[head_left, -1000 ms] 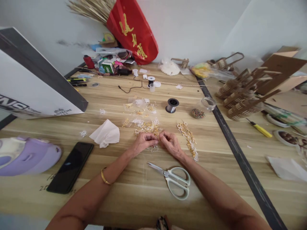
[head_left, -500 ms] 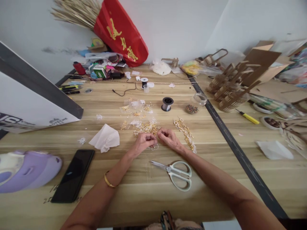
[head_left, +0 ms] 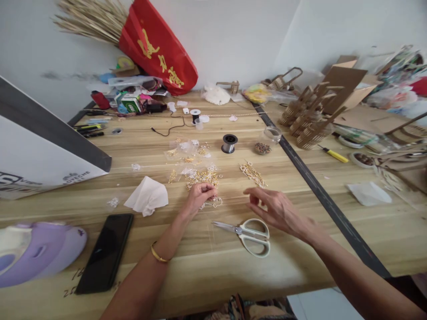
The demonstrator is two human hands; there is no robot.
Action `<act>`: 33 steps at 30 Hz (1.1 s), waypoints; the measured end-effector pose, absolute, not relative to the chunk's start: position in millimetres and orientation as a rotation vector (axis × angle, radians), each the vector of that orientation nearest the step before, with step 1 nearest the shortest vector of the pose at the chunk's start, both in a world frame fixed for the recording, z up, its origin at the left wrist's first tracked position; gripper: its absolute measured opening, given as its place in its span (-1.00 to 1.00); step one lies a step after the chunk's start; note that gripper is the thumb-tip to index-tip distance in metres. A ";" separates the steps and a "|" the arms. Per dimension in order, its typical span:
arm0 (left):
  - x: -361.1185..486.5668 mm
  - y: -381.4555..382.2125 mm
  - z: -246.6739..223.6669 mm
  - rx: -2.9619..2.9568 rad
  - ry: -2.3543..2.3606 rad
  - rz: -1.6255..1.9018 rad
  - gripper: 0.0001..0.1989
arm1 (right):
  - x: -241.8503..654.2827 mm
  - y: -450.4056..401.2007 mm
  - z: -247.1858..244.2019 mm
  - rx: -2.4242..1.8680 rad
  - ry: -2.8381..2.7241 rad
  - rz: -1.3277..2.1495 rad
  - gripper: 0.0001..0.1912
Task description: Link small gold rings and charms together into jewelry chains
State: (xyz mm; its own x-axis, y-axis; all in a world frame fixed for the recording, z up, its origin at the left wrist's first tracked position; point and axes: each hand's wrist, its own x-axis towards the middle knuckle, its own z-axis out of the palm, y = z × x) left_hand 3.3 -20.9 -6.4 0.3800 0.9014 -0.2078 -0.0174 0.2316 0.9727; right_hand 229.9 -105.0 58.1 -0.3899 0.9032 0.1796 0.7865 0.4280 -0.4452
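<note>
My left hand (head_left: 200, 198) is closed in a pinch on a thin beaded strand (head_left: 216, 202), whose silvery loop lies on the wood below the fingertips. Beyond it sits a pile of gold and clear beads (head_left: 202, 176). Apart from the strand, my right hand (head_left: 278, 209) hovers with its fingers parted and nothing visible in them. It partly covers the near end of some gold and clear beaded chains (head_left: 252, 174). White-handled scissors (head_left: 255, 238) lie between my forearms, blades pointing left.
A wire spool (head_left: 229, 144) stands behind the beads, with a bead-filled dish (head_left: 262, 148) and glass jar (head_left: 272, 133) to its right. A tissue (head_left: 147, 195) and black phone (head_left: 106, 253) lie left. Small woven baskets (head_left: 305, 120) and a yellow-handled screwdriver (head_left: 335, 154) are at right.
My right hand has drawn away from my left to the right, its fingers parting. My left hand keeps its pinch on the strand. The view has shifted slightly.
</note>
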 end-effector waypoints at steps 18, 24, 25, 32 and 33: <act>4.2 -24.4 -2.0 1.152 0.924 0.838 -0.81 | 222.6 -172.4 39.0 -1.669 -2.643 0.498 -0.50; 2.6 -20.0 -5.4 1.065 0.910 0.887 -0.85 | 242.7 -169.5 57.2 -1.513 -2.266 1.255 -0.52; 2.5 -19.6 -6.0 1.044 0.906 0.891 -0.85 | 245.2 -169.0 56.4 -1.464 -2.144 1.398 -0.51; 2.9 -19.8 -8.2 0.978 0.853 0.915 -0.88 | 243.4 -162.4 28.6 -1.101 -1.575 1.728 -0.31; 3.3 -20.0 -8.1 0.973 0.847 0.917 -0.88 | 241.4 -160.7 24.7 -1.093 -1.562 1.714 -0.28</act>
State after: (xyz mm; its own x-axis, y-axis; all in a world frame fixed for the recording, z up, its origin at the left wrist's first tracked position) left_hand 3.3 -20.0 -8.1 0.3704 0.9122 -0.1751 -0.2462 0.2782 0.9284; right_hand 241.4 -160.7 24.7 -0.5033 0.8428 -0.1907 0.1118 -0.1553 -0.9815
